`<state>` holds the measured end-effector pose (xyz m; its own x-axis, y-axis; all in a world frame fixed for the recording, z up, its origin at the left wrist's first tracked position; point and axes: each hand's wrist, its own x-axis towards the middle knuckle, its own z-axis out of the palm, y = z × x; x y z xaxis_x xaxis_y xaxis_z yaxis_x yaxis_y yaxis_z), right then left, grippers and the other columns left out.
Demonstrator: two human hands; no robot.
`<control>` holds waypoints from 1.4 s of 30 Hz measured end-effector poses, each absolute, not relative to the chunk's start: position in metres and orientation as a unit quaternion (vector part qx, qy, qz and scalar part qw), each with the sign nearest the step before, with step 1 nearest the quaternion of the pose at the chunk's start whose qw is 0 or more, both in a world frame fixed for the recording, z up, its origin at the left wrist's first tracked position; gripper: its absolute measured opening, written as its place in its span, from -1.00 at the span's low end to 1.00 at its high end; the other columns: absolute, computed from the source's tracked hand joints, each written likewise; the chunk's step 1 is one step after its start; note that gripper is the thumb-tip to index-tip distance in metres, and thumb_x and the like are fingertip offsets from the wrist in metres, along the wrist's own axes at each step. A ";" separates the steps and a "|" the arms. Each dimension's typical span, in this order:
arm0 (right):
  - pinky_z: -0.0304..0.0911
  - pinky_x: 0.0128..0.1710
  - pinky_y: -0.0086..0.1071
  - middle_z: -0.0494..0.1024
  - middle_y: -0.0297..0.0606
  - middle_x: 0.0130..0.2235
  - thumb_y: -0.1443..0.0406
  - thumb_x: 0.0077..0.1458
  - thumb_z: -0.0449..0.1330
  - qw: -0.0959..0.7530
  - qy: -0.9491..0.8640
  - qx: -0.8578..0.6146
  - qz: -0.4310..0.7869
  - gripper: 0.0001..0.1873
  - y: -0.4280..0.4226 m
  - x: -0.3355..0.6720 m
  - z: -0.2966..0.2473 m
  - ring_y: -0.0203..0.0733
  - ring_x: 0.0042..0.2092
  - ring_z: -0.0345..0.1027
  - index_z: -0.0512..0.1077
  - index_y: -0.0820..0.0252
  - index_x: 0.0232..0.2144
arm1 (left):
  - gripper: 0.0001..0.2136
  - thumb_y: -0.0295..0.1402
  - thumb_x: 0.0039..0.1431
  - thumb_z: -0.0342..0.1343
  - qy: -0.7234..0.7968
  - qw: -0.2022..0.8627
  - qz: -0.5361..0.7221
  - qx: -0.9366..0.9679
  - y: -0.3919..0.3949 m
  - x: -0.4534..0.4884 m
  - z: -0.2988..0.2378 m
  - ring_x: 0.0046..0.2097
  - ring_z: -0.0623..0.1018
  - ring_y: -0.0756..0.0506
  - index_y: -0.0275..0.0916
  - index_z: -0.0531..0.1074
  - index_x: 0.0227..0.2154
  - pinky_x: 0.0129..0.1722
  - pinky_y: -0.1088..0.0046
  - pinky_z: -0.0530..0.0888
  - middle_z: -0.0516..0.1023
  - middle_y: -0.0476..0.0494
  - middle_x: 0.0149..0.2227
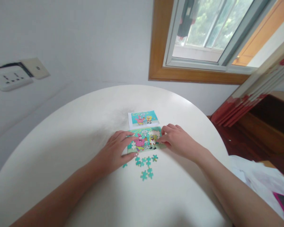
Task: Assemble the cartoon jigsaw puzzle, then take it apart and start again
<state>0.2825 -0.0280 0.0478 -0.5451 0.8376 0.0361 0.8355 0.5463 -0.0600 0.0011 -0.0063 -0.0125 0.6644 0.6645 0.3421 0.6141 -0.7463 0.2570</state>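
A cartoon jigsaw puzzle (140, 143), largely assembled, lies flat on the round white table (180, 192). White gaps show at its left side and upper right. My left hand (115, 149) rests at the puzzle's left edge, fingers apart, the thumb by the lower edge. At the right edge, my right hand (174, 138) has thumb and index finger pinched on what looks like a puzzle piece, mostly hidden by the fingers. Several loose turquoise puzzle pieces (144, 175) are scattered just below the puzzle. One more loose piece (125, 165) sits beneath my left thumb.
Behind the puzzle lies a reference picture (144, 118) with the same cartoon figures. The table's curved far edge faces a white wall with a socket (10, 77). A window (198, 34), a curtain (246, 104) and white cloth (255, 179) are to the right.
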 end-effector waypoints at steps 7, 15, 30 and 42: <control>-0.10 -0.28 -0.32 0.48 -0.24 -0.22 0.34 0.21 0.15 0.012 -0.872 -0.489 -0.010 -0.79 -0.032 0.278 0.048 -0.15 -0.14 0.22 0.59 -0.03 -0.29 | -0.60 -0.23 0.21 0.14 0.346 0.054 0.214 0.912 -0.006 0.001 -0.014 0.15 0.29 -0.23 -0.16 0.32 0.09 0.17 0.16 0.26 0.33 -0.22 0.09; -0.06 -0.24 -0.34 0.49 -0.26 -0.16 0.41 0.16 0.17 0.055 -0.866 -0.497 0.021 -0.72 -0.026 0.283 0.045 -0.19 -0.15 0.22 0.59 -0.06 -0.21 | -0.62 -0.23 0.21 0.12 0.348 0.052 0.209 0.912 -0.008 0.003 -0.011 0.15 0.30 -0.23 -0.17 0.36 0.08 0.17 0.16 0.26 0.37 -0.21 0.08; 0.02 -0.20 -0.34 0.48 -0.21 -0.18 0.40 0.14 0.20 0.084 -0.862 -0.497 0.059 -0.76 -0.022 0.286 0.045 -0.16 -0.14 0.25 0.57 0.03 -0.18 | -0.62 -0.21 0.21 0.12 0.359 0.052 0.212 0.907 -0.010 0.007 -0.011 0.12 0.32 -0.24 -0.20 0.38 0.06 0.14 0.16 0.28 0.38 -0.23 0.05; 0.07 -0.14 -0.33 0.47 -0.25 -0.22 0.37 0.09 0.24 0.074 -0.865 -0.488 0.087 -0.79 -0.023 0.280 0.039 -0.16 -0.13 0.26 0.57 0.01 -0.22 | -0.61 -0.21 0.20 0.13 0.363 0.057 0.205 0.907 -0.010 0.006 -0.010 0.13 0.31 -0.24 -0.17 0.37 0.07 0.16 0.14 0.29 0.37 -0.22 0.07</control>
<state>0.2804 -0.0230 0.0385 -0.5125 0.8576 0.0431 0.8317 0.5083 -0.2236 0.0062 -0.0101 -0.0101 0.6521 0.6821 0.3310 0.6349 -0.7299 0.2534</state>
